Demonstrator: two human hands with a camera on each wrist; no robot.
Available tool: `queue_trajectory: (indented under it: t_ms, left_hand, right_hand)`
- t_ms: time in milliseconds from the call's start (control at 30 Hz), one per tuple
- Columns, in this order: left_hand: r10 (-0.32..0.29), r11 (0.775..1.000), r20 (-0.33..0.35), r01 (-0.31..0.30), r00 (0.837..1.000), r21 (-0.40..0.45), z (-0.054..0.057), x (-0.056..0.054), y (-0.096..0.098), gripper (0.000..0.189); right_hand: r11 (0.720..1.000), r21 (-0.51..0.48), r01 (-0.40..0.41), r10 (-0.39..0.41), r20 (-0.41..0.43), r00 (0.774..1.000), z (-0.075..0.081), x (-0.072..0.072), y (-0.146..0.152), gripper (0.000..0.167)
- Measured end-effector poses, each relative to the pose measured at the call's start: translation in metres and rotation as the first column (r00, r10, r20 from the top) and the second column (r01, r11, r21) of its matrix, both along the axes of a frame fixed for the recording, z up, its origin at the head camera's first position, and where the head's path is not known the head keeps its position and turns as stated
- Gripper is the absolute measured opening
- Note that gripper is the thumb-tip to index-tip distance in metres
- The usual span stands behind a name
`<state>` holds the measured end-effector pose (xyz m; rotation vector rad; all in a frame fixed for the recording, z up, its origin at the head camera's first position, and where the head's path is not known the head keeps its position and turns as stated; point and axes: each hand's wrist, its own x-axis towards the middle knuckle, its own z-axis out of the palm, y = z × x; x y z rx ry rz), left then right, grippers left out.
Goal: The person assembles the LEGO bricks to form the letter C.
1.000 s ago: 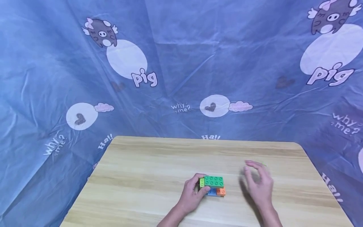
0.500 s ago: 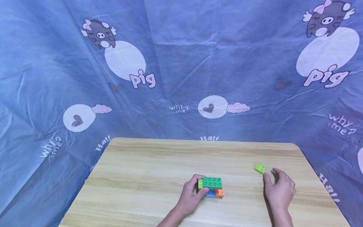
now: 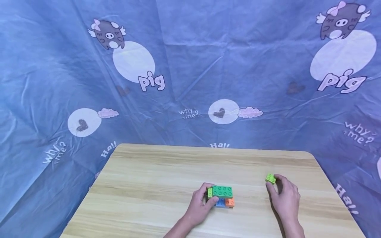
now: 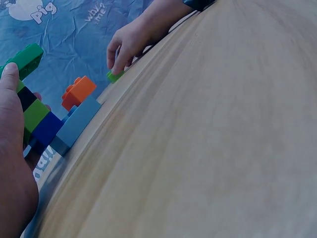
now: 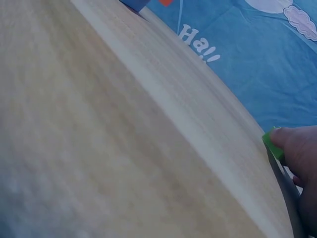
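My left hand (image 3: 198, 204) grips a build of stacked toy bricks at its left side, thumb in front and fingers behind. A green brick (image 3: 222, 191) tops it, overhanging to the right. Below, the left wrist view shows a dark blue brick (image 4: 47, 127), a light blue base brick (image 4: 79, 124) and an orange brick (image 4: 79, 92) on the base's far end. To the right, my right hand (image 3: 286, 200) pinches a lime green brick (image 3: 270, 178) with four studs between thumb and fingers, low at the tabletop. In the right wrist view the thumb partly covers this brick (image 5: 274, 145).
The wooden table (image 3: 148, 185) has rounded far corners. Behind it and along both sides hangs a blue cloth (image 3: 190, 66) printed with pigs and words. A stretch of bare tabletop lies between the two hands.
My right hand moved right past the lime green brick, uncovering it, then came back left and took hold of it. The left hand kept its grip on the brick build.
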<state>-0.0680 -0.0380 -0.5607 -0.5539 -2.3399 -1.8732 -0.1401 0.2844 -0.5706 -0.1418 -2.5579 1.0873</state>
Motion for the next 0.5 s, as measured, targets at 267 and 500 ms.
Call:
queue_trajectory:
  t_ms: [267,500]
  left_hand:
    - [0.018,1.0,-0.008,-0.018,1.0,-0.012,0.001,-0.002,-0.001,0.027]
    - [-0.001,1.0,0.002,0.001,1.0,-0.008,0.002,-0.003,0.0,0.03]
  right_hand:
    - [0.996,-0.013,-0.093,0.092,-0.037,0.995,0.002,-0.004,-0.004,0.044]
    - [0.982,-0.022,-0.187,0.183,-0.125,0.975,0.0,-0.001,-0.011,0.038]
